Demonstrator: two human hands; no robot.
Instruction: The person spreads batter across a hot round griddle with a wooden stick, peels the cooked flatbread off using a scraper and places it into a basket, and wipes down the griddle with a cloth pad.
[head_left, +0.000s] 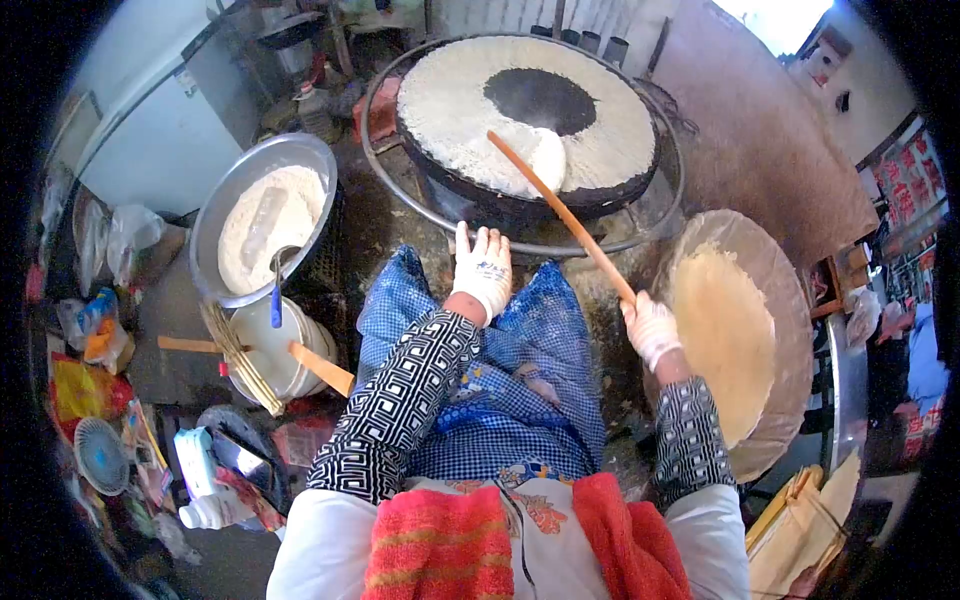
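The right hand [650,330] gripped the stick's [560,215] low end (likely light, stiff, best held there) across the pan's [540,100] near edge; the left hand [483,278] looked flat, empty.

Upper-right glare [775,22], fisheye bend (black corners)

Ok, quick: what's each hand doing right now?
Left hand: open, fingers extended at the metal ring.
Right hand: closed, holding the wooden stick.
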